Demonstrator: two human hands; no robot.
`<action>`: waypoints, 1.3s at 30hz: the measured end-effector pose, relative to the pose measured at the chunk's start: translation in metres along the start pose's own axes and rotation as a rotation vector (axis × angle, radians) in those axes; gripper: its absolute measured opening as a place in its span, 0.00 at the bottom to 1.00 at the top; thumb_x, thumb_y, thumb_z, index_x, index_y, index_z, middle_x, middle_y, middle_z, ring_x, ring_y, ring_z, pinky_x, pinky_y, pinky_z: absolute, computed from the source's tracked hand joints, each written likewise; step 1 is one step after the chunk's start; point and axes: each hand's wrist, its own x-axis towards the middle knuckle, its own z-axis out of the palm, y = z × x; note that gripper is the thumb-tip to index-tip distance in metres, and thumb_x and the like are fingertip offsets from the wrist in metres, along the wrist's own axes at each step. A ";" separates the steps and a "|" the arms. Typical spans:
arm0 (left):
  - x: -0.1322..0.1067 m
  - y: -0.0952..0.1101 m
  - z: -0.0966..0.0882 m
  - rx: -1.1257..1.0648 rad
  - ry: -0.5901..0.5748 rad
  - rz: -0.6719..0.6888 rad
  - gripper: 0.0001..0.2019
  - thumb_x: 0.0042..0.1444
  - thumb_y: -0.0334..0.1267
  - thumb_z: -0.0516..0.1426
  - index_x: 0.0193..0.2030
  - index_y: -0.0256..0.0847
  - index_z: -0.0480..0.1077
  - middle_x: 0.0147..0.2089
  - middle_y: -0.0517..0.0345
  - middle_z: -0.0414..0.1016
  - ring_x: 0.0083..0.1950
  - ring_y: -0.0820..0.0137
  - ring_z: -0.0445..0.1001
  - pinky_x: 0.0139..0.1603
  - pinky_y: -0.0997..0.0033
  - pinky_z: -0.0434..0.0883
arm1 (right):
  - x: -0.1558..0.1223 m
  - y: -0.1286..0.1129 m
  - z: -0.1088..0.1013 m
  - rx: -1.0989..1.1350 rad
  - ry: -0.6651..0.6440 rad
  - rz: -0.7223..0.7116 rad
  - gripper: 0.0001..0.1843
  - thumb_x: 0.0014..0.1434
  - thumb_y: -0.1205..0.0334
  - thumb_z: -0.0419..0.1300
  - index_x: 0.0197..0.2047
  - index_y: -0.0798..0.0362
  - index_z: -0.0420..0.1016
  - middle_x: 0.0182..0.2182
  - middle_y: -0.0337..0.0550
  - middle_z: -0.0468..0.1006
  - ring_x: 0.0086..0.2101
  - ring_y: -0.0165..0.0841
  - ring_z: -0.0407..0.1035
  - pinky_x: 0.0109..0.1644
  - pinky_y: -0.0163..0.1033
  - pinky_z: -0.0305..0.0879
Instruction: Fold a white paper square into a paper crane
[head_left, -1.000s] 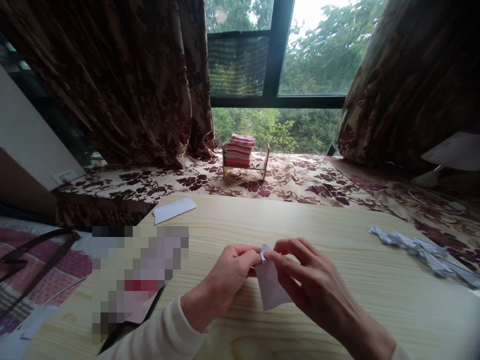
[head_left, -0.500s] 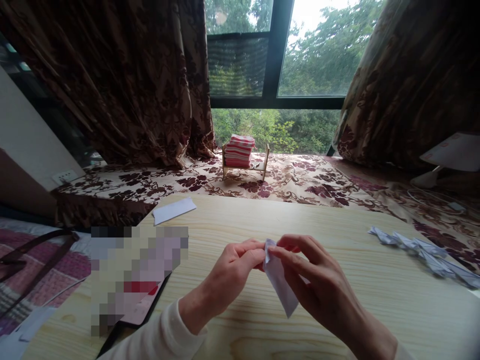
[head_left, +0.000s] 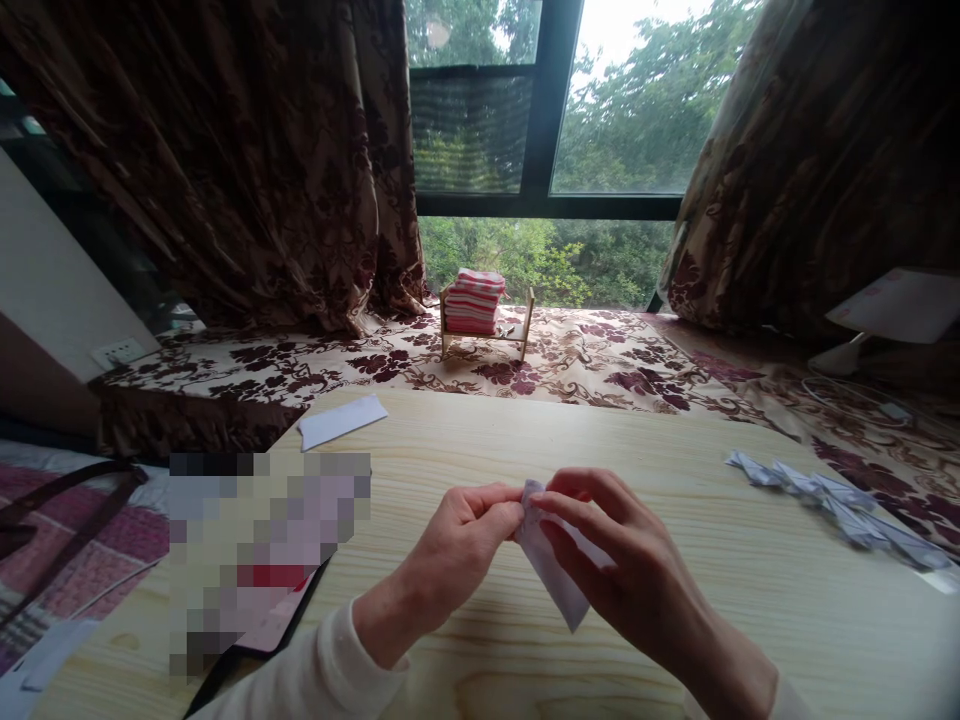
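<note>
A folded piece of white paper point(head_left: 559, 580) is held above the wooden table, its pointed end hanging down toward me. My left hand point(head_left: 469, 535) pinches its upper left edge between thumb and fingers. On the other side, my right hand point(head_left: 630, 560) has its fingertips on the upper part of the paper and its curled fingers cover the right edge. Several folded white paper pieces point(head_left: 840, 505) lie in an overlapping row at the table's right side. A flat white paper strip point(head_left: 343, 421) rests near the far left edge.
The wooden table point(head_left: 465, 430) meets a ledge with flowered cloth point(head_left: 577, 350). On the ledge stand a small rack point(head_left: 525, 325) with folded red-and-white cloths point(head_left: 475, 303) and a white lamp point(head_left: 892, 305). A dark-edged device point(head_left: 274, 620), partly blurred out, lies at left.
The view has shifted slightly, so everything sits a little further left. Both hands keep hold of the paper, with only a small movement of the right fingers.
</note>
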 end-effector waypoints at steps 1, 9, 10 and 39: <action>0.000 -0.001 0.000 -0.034 0.002 -0.017 0.13 0.57 0.33 0.53 0.38 0.34 0.79 0.31 0.55 0.75 0.37 0.68 0.68 0.43 0.69 0.65 | 0.000 0.000 0.000 -0.008 -0.006 0.000 0.16 0.60 0.73 0.55 0.49 0.49 0.72 0.40 0.48 0.72 0.37 0.35 0.69 0.35 0.39 0.70; 0.001 -0.001 0.001 -0.137 0.020 -0.084 0.12 0.54 0.32 0.54 0.36 0.32 0.80 0.31 0.52 0.78 0.34 0.71 0.69 0.43 0.71 0.66 | -0.001 0.002 0.001 -0.020 -0.013 0.000 0.17 0.59 0.73 0.57 0.51 0.50 0.71 0.40 0.48 0.72 0.38 0.36 0.67 0.36 0.41 0.69; 0.001 0.000 0.002 -0.144 0.019 -0.090 0.12 0.53 0.32 0.54 0.35 0.32 0.80 0.31 0.52 0.78 0.34 0.71 0.69 0.42 0.72 0.66 | -0.001 0.002 0.001 -0.020 -0.007 0.001 0.17 0.59 0.73 0.57 0.50 0.50 0.71 0.40 0.48 0.71 0.38 0.36 0.67 0.36 0.41 0.69; 0.002 -0.001 -0.002 -0.138 0.055 -0.085 0.12 0.54 0.31 0.55 0.38 0.36 0.80 0.30 0.55 0.77 0.33 0.72 0.68 0.41 0.71 0.65 | 0.000 0.004 0.001 0.166 0.032 0.138 0.15 0.64 0.73 0.51 0.50 0.52 0.71 0.40 0.47 0.74 0.41 0.35 0.67 0.41 0.40 0.68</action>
